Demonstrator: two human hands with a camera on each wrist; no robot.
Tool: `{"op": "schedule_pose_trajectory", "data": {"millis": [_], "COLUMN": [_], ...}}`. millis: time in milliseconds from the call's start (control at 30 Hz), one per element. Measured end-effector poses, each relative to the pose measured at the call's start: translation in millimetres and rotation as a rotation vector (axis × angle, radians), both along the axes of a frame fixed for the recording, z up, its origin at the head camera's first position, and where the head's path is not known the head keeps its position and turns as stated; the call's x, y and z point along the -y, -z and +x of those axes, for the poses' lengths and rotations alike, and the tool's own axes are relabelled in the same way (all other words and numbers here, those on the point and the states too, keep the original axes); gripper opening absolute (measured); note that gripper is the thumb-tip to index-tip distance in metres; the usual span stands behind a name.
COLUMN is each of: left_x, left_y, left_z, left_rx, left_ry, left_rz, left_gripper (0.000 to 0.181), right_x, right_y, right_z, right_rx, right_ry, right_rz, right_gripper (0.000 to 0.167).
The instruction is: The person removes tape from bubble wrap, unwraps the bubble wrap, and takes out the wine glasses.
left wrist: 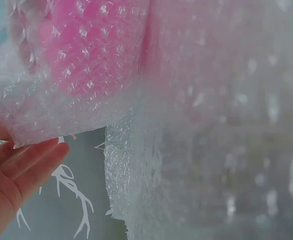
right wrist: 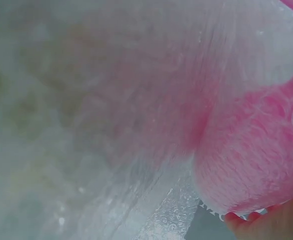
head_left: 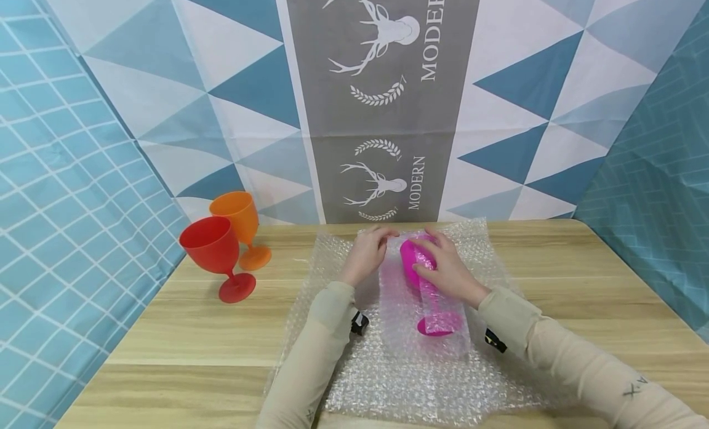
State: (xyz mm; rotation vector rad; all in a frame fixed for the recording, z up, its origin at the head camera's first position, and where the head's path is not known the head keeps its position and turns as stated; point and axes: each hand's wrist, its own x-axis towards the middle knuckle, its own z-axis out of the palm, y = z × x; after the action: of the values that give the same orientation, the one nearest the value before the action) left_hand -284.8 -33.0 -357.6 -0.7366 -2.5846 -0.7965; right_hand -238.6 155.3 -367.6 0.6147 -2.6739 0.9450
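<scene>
A pink plastic goblet (head_left: 410, 263) lies on its side on a narrower bubble wrap sheet (head_left: 399, 336), its bowl toward the wall. Part of that sheet is folded over the goblet's right side, covering the stem and some of the foot. My right hand (head_left: 450, 270) holds the bowl through the wrap, fingers at the rim. Near the sheet's far left edge, my left hand (head_left: 365, 256) pinches the bubble wrap (left wrist: 86, 112) between thumb and fingers. Both wrist views are largely blurred by close plastic; in the right one, pink bowl (right wrist: 256, 150) shows through.
Beneath everything, a large bubble wrap sheet (head_left: 410, 386) is spread over the wooden table (head_left: 210, 343). A red goblet (head_left: 210, 244) and an orange goblet (head_left: 238, 213) stand upright at the back left. Patterned cloth walls (head_left: 382, 121) enclose the back and sides.
</scene>
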Motion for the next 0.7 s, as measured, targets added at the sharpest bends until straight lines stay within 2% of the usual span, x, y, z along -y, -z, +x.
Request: {"op": "schedule_pose_trajectory", "data": {"millis": [300, 700], "left_x": [5.0, 12.8], "left_y": [2.4, 6.0], "left_z": [0.3, 0.6], "left_rx": [0.019, 0.078], "left_ry": [0.001, -0.018], "left_rz": [-0.028, -0.038], "left_gripper": [0.024, 0.045], "right_x": [-5, -19], "right_y": [-0.9, -2.6], "right_z": [-1.1, -5.0], "right_rx": [0.029, 0.083], "right_ry": [0.013, 0.016], "right_rz": [0.014, 0.006], "right_gripper": [0.055, 0.056]}}
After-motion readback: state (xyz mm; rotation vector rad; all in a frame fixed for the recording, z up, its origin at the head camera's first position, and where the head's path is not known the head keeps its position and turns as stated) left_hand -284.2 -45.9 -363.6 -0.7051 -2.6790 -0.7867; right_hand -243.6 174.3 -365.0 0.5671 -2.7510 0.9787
